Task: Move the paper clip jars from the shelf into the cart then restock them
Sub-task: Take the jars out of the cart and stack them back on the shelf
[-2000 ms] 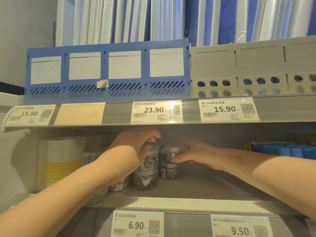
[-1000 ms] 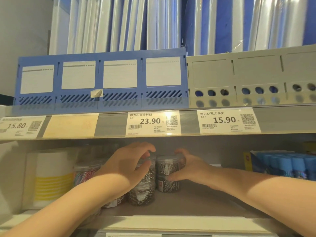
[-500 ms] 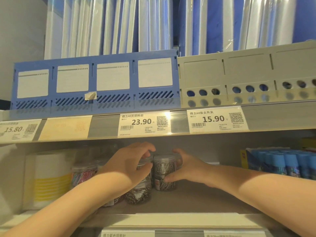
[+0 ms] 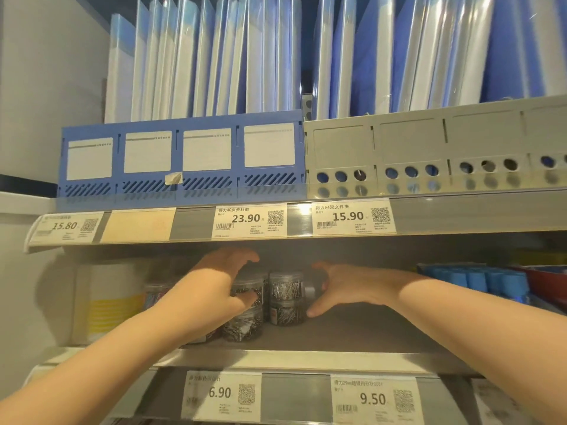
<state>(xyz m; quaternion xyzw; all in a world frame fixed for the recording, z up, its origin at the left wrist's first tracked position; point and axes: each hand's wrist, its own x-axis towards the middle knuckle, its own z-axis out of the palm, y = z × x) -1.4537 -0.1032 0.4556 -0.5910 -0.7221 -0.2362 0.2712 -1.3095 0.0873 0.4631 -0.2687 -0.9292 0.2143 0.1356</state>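
Your left hand [image 4: 221, 289] is clamped on the upper paper clip jar [image 4: 251, 288] of the left stack [image 4: 242, 328]: the fingers curl over its lid and the thumb lies across its front wall. Your right hand [image 4: 346, 286] is spread in a wide C just beside the right stack [image 4: 285, 289], thumb high and fingers low. Whether it touches those jars cannot be told. Each jar is a clear plastic cylinder packed with silver metal clips. The jars stand two high, in two stacks side by side on the middle shelf [image 4: 368, 329], set back from its front edge. Both forearms reach up and inward from the lower corners of the view. Left of the stacks stands a blurred jar of coloured clips [image 4: 153, 294], then a white tub with yellow bands [image 4: 107, 305]. Blue-capped items [image 4: 478, 279] lie well to the right. The 23.90 price label [image 4: 250, 220] sits on the rail above the stacks.
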